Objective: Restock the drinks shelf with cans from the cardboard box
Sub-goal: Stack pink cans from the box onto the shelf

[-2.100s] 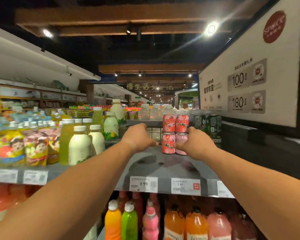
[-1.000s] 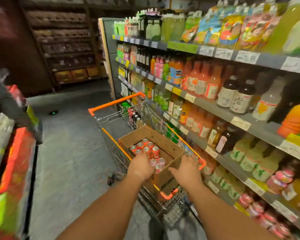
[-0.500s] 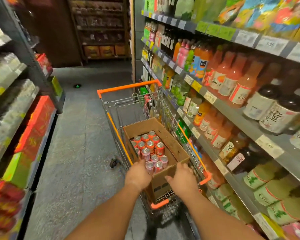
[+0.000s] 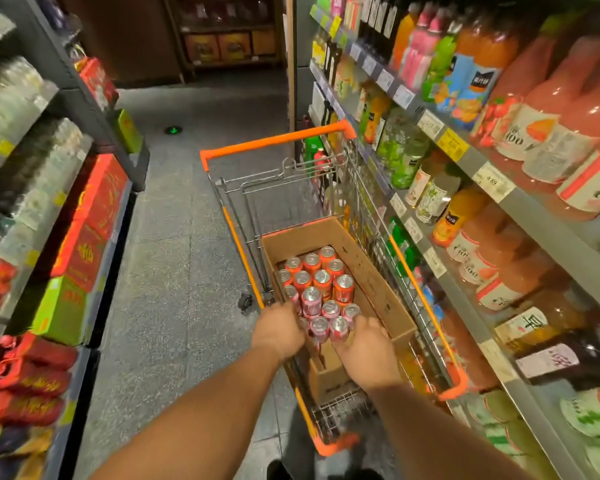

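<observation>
1. Both forearms are bare along all of their visible length; no sleeve edge comes into view.
2. The left hand (image 4: pixel 280 330) wears no glove, ring or band that can be made out.
3. The right hand (image 4: pixel 368 351) is likewise ungloved, and its wrist carries no watch or strap.
4. At the bottom edge a dark shoe (image 4: pixel 278 471) shows, its details too blurred to tell.

Fingers of left hand (image 4: pixel 280 332) and right hand (image 4: pixel 369 344) hidden behind backs of hands & nearest cans (image 4: pixel 317 289); can't tell if gripping. Can labels too small to read. Near end of cardboard box (image 4: pixel 378 271) covered by hands. Left shelves (image 4: pixel 32 140) blurred, goods unreadable. Bottles (image 4: pixel 568 109) at right cut off by edge. Cart (image 4: pixel 278 142) wheels mostly out of sight.
</observation>
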